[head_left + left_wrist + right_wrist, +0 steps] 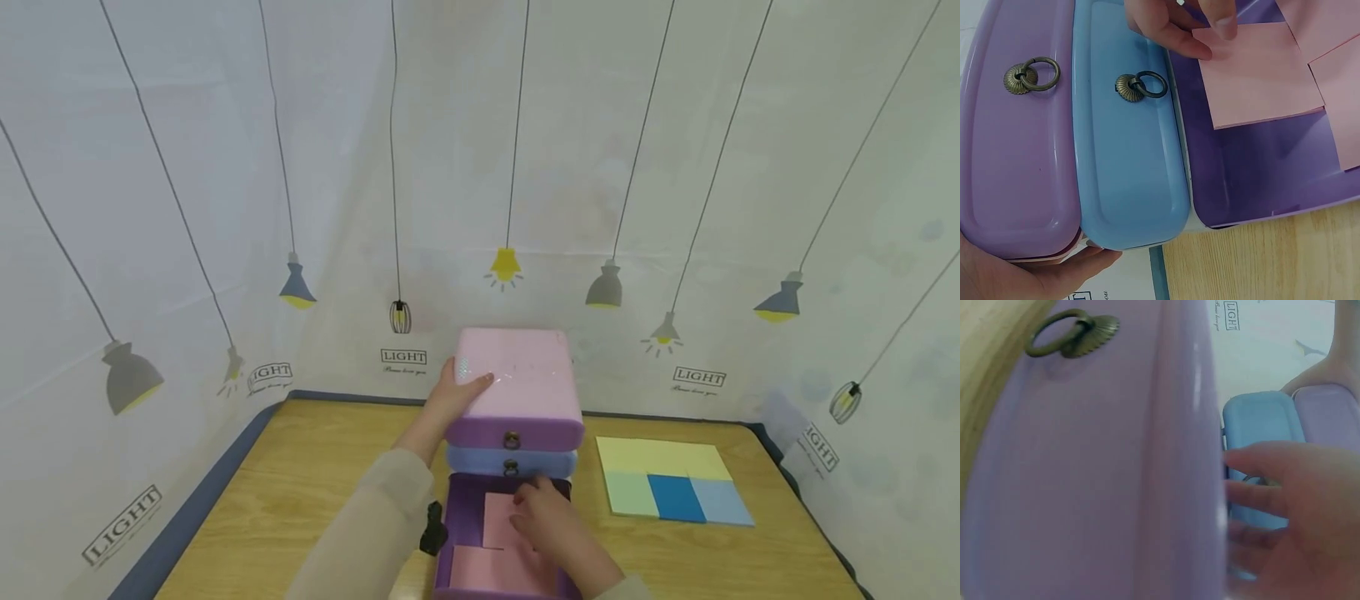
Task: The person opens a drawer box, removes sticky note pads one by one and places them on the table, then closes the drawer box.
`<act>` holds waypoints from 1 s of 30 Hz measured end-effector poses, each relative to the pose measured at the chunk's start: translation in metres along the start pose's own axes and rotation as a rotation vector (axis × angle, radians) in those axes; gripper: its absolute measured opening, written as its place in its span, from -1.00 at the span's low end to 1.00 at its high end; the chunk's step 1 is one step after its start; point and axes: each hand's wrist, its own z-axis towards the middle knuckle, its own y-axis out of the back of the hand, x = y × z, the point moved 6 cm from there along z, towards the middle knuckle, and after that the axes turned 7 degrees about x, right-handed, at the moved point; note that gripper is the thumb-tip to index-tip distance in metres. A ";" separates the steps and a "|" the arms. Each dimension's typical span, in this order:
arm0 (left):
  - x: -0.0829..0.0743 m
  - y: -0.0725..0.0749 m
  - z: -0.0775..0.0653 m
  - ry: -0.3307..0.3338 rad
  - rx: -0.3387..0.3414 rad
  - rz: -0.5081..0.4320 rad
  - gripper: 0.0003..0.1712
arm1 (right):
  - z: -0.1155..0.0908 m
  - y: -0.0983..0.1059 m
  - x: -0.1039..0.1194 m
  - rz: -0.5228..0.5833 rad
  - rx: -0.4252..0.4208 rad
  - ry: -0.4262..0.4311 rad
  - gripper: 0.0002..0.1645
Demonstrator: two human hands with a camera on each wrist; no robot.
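A small chest with a pink top (517,375) stands on the table. It has a purple drawer (1022,150), a blue drawer (1132,137) and, lowest, a pulled-out purple drawer (467,508). My left hand (455,392) lies against the chest's left side, thumb on the top and fingers stretched along the side. Inside the open drawer lies a pink paper square (1260,75), beside other pink squares (495,571). My right hand (551,517) reaches in, its fingertips touching that back square near its edge. In the right wrist view, the drawer's front (1091,456) hides the paper.
Right of the chest, yellow (667,457), green (630,493), dark blue (677,497) and light blue (722,502) sheets lie together on the wooden table (322,475). A dark object (432,529) shows left of the open drawer. A lamp-printed cloth (465,167) surrounds the table's back.
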 end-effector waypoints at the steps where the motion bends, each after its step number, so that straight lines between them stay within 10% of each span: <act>1: 0.000 0.000 0.000 -0.002 0.002 -0.004 0.15 | -0.001 0.000 -0.002 0.050 -0.016 0.011 -0.82; 13: -0.001 0.000 -0.001 0.016 0.002 0.001 0.13 | -0.008 -0.011 -0.020 0.385 0.004 0.031 -0.85; 30: -0.003 0.000 -0.003 0.009 0.007 0.001 0.13 | -0.014 -0.022 -0.029 0.290 -0.041 0.049 -0.70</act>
